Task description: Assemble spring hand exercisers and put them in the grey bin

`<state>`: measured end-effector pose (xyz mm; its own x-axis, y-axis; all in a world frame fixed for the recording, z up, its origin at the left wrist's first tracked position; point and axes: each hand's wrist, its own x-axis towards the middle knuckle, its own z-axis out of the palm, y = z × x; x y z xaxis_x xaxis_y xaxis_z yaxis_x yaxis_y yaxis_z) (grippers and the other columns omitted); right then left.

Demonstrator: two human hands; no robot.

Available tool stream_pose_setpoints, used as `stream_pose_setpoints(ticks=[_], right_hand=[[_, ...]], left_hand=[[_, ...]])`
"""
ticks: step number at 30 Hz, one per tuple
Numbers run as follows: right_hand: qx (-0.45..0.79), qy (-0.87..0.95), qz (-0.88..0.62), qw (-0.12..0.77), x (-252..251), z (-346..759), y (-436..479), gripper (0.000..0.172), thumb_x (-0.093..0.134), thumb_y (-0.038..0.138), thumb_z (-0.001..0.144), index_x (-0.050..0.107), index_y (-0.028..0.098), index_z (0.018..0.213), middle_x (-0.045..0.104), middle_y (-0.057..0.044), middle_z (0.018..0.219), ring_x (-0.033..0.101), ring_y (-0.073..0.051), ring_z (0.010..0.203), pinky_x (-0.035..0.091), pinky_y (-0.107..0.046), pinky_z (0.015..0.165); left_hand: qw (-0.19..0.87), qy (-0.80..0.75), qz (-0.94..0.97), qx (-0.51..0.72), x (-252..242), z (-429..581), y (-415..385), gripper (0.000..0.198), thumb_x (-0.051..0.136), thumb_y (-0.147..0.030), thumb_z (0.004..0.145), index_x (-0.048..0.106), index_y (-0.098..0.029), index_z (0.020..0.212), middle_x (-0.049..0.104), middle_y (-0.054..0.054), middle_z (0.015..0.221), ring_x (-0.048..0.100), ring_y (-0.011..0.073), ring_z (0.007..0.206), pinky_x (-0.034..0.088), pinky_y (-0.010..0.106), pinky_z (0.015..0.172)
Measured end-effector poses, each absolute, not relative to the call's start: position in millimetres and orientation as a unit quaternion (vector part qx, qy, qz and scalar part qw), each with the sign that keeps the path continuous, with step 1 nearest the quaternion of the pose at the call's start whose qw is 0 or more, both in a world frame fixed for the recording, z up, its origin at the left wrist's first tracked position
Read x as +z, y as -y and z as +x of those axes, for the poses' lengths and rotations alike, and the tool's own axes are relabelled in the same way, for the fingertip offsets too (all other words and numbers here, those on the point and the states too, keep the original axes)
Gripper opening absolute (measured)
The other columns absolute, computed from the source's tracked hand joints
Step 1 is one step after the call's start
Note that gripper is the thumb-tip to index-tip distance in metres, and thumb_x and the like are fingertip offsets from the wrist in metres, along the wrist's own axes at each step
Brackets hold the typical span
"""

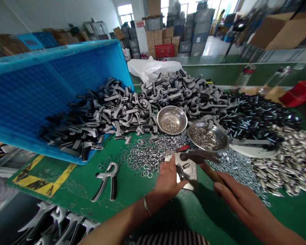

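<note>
My right hand (228,190) is wrapped round the wooden handle of a hammer (200,158), whose head is above the right side of a metal plate (192,182). My left hand (168,178) lies at the plate's left side, fingers spread, beside a small grey and black part with a spring (183,166). Whether its fingers press on that part is hard to tell. A red screwdriver (183,148) lies across the plate's top edge. To the left, an assembled hand grip (107,182) with a spring rests on the green table (79,187).
A tipped blue crate (91,64) spills grey handles. Behind the plate are loose rings (145,154) and two metal bowls, one with tiny parts (172,119), one with pins (207,136). Black parts (260,115) and metal cylinders (290,160) are heaped at the right.
</note>
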<state>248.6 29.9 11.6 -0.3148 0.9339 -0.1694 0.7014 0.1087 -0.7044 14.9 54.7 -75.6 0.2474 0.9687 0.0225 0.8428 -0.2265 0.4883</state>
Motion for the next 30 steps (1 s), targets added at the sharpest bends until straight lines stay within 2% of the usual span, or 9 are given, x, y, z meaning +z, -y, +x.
stream_pose_setpoints(ticks=[6,12,14,16,19,21,26,28,30], right_hand=[[0.392,0.695,-0.594,0.101,-25,256,-45,0.044,0.04,0.056,0.097,0.068,0.023,0.104,0.076,-0.008,0.09,0.071,-0.028,0.082,0.055,-0.038,0.077],[0.413,0.649,-0.622,0.146,-20,259,-31,0.048,0.036,0.058,0.098,0.064,0.024,0.119,0.074,-0.004,0.079,0.069,-0.024,0.071,0.054,-0.033,0.065],[0.374,0.681,-0.609,0.158,-12,250,-26,0.046,0.036,0.054,0.099,0.059,0.025,0.128,0.075,-0.005,0.09,0.071,-0.024,0.077,0.053,-0.034,0.07],[0.34,0.716,-0.595,0.136,-11,244,-28,0.043,0.039,0.051,0.098,0.06,0.025,0.124,0.076,-0.007,0.096,0.072,-0.026,0.08,0.053,-0.035,0.072],[0.34,0.724,-0.595,0.076,-24,251,-36,0.041,0.038,0.052,0.098,0.066,0.023,0.107,0.076,-0.008,0.085,0.072,-0.028,0.075,0.053,-0.036,0.07],[0.356,0.71,-0.603,0.072,-37,263,-41,0.044,0.034,0.051,0.1,0.066,0.022,0.108,0.077,-0.009,0.088,0.073,-0.027,0.081,0.055,-0.035,0.074],[0.121,0.792,-0.566,0.197,-67,262,-41,0.048,0.048,0.045,0.095,0.058,0.018,0.134,0.065,-0.016,0.131,0.061,-0.034,0.119,0.045,-0.051,0.105],[0.075,0.829,-0.509,0.22,-77,242,-42,0.046,0.054,0.038,0.093,0.058,0.021,0.135,0.064,-0.014,0.132,0.061,-0.033,0.121,0.048,-0.048,0.102],[0.07,0.847,-0.476,0.226,-84,221,-47,0.036,0.054,0.029,0.092,0.063,0.022,0.126,0.07,-0.013,0.121,0.067,-0.029,0.11,0.056,-0.04,0.092]], left_hand=[[0.242,-0.583,0.758,0.161,-70,13,-54,0.105,0.073,-0.045,0.081,0.011,-0.008,0.156,0.056,0.022,0.131,0.049,0.0371,0.123,0.031,0.055,0.112],[0.249,-0.58,0.758,0.162,-65,12,-53,0.107,0.074,-0.045,0.08,0.01,-0.007,0.156,0.059,0.021,0.128,0.05,0.0365,0.122,0.032,0.054,0.111],[0.245,-0.577,0.761,0.166,-67,12,-53,0.109,0.074,-0.047,0.08,0.007,-0.006,0.156,0.058,0.021,0.129,0.05,0.0364,0.122,0.032,0.054,0.111],[0.243,-0.578,0.761,0.166,-68,12,-53,0.112,0.074,-0.049,0.08,0.005,-0.006,0.157,0.057,0.022,0.13,0.049,0.036,0.122,0.031,0.053,0.112],[0.247,-0.588,0.754,0.16,-68,11,-53,0.112,0.074,-0.048,0.08,0.005,-0.006,0.157,0.057,0.022,0.131,0.049,0.0357,0.123,0.03,0.052,0.114],[0.255,-0.586,0.751,0.163,-67,10,-51,0.111,0.074,-0.047,0.08,0.005,-0.008,0.158,0.058,0.02,0.13,0.048,0.0361,0.123,0.029,0.054,0.114],[0.288,-0.589,0.734,0.178,-70,12,-35,0.111,0.074,-0.054,0.078,0.009,-0.015,0.159,0.054,0.021,0.138,0.048,0.0381,0.127,0.029,0.057,0.115],[0.286,-0.58,0.743,0.172,-70,11,-32,0.119,0.077,-0.061,0.072,0.012,-0.014,0.159,0.048,0.023,0.144,0.043,0.0419,0.133,0.028,0.06,0.115],[0.271,-0.557,0.763,0.184,-62,3,-39,0.12,0.076,-0.067,0.069,0.015,-0.017,0.159,0.045,0.022,0.148,0.04,0.0416,0.137,0.031,0.058,0.115]])
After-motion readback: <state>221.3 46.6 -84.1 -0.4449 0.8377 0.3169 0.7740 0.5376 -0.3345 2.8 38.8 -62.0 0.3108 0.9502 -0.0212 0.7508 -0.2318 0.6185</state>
